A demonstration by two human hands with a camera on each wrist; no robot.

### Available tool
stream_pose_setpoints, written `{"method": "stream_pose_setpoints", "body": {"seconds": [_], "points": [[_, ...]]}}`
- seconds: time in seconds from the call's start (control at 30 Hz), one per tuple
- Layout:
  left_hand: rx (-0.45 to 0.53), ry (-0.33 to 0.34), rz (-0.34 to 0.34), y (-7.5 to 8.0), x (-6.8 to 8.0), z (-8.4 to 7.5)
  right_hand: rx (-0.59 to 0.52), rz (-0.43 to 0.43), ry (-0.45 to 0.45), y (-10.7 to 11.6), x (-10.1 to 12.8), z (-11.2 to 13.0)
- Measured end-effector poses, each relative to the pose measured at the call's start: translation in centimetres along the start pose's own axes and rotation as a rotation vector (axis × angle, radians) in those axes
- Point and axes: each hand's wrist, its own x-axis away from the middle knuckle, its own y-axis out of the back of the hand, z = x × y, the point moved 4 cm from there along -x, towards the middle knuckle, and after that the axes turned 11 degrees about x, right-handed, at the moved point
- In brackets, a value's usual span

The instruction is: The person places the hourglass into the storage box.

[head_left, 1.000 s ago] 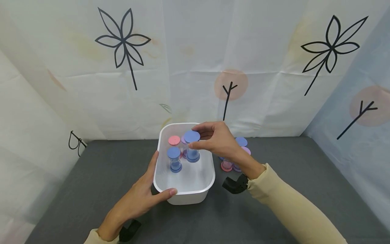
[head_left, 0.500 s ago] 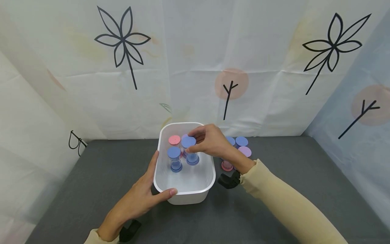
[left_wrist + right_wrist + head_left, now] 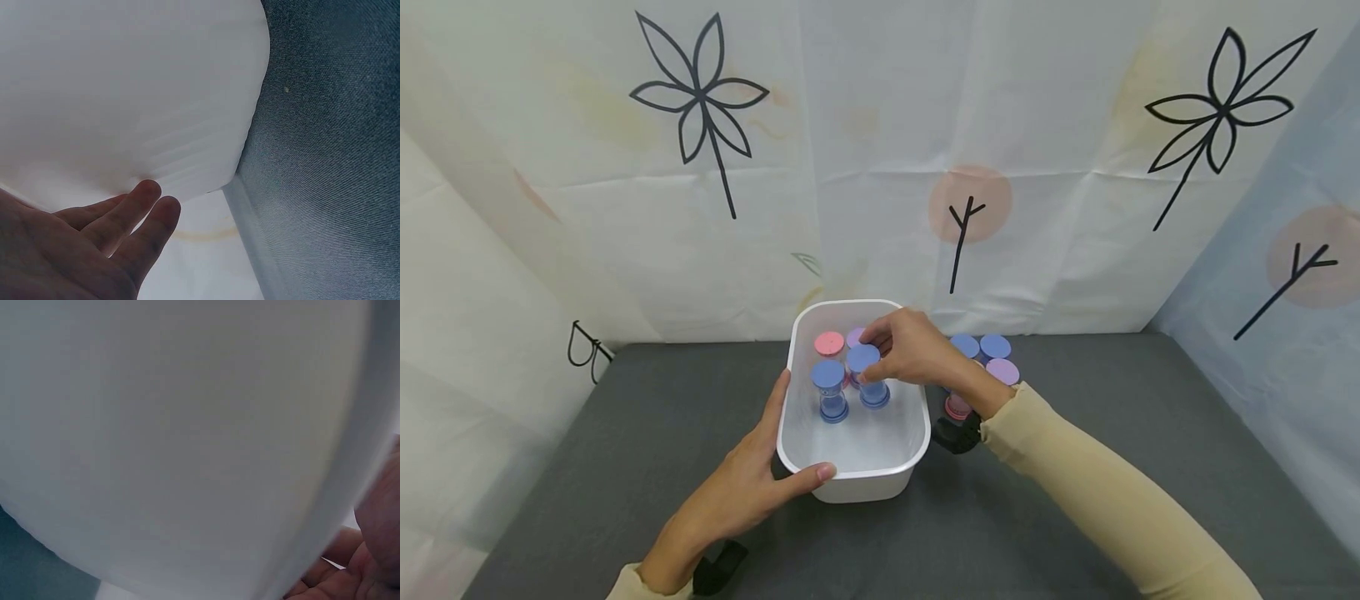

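Grey worktop (image 3: 1000,533): white tub (image 3: 868,490), left hand (image 3: 747,482) outspread against its wall, apparently for steadiness; inside, blue sand timer (image 3: 863,358), top pinched between right hand's (image 3: 917,346) fingers, presumably for upright placement.

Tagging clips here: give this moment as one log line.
left grip: against tub | right grip: pinching blue hourglass inside tub | also inside: other hourglasses | right of tub: more hourglasses

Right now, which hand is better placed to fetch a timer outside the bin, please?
Probably the right hand, after releasing its blue timer: outside timers stand nearer it; the left hand rests against the bin.
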Motion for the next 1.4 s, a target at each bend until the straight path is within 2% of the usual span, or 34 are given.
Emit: {"method": "stream_pose_setpoints", "body": {"seconds": [0.23, 0.57, 0.9, 1.4], "points": [[-0.010, 0.003, -0.002, 0.1, 0.0, 0.0, 0.113, 0.033, 0.009, -0.4, -0.2, 0.3], [-0.013, -0.018, -0.004, 0.1, 0.0, 0.1, 0.251, 0.036, 0.008, -1.0, -0.2, 0.9], [-0.018, -0.026, -0.005, 0.2, 0.0, 0.0, 0.350, 0.028, 0.024, -1.5, -0.3, 1.1], [-0.024, 0.013, -0.007, 0.2, 0.1, 0.0, 0.453, -0.013, 0.061, -2.2, -0.3, 1.0]]}}
